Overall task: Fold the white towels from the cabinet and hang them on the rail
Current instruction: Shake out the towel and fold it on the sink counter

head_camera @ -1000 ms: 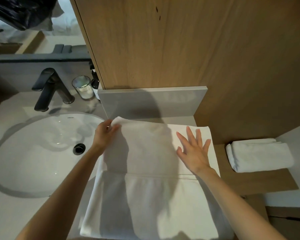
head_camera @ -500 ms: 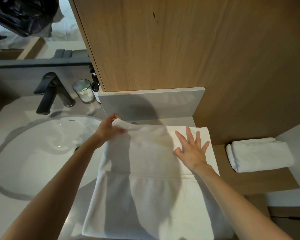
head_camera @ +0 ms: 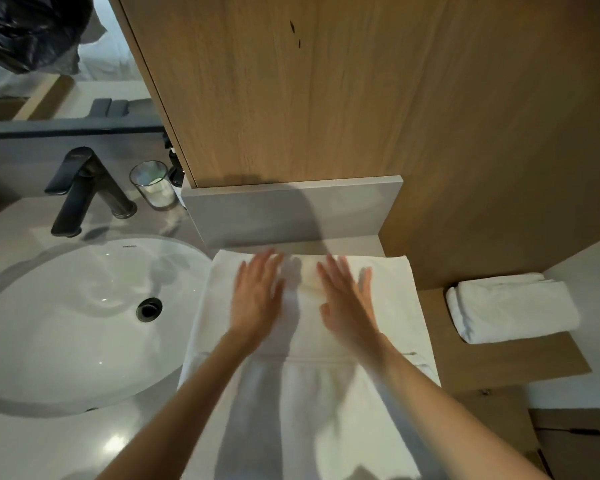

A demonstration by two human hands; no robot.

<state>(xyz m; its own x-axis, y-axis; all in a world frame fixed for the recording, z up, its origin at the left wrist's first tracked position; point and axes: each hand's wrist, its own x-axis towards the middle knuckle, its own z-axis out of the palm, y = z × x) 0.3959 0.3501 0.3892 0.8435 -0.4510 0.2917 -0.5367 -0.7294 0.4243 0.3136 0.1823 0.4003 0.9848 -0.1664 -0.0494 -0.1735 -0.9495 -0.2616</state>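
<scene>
Towel lies flat just right of the sink; left hand and right hand press it, fingers straight and flat. Best sweep outward evenly, flattening creases before the next fold.

Left hand and right hand lie flat, fingers straight, on the white towel beside the sink.

Motion blur smears the left hand and right hand, worst at the fingers, so contact with the spread white terry towel is unclear. The towel's near end runs off the bottom edge. A dark bottle is half hidden behind the wooden cabinet. Lettering on the white oval sink is too small to read.
</scene>
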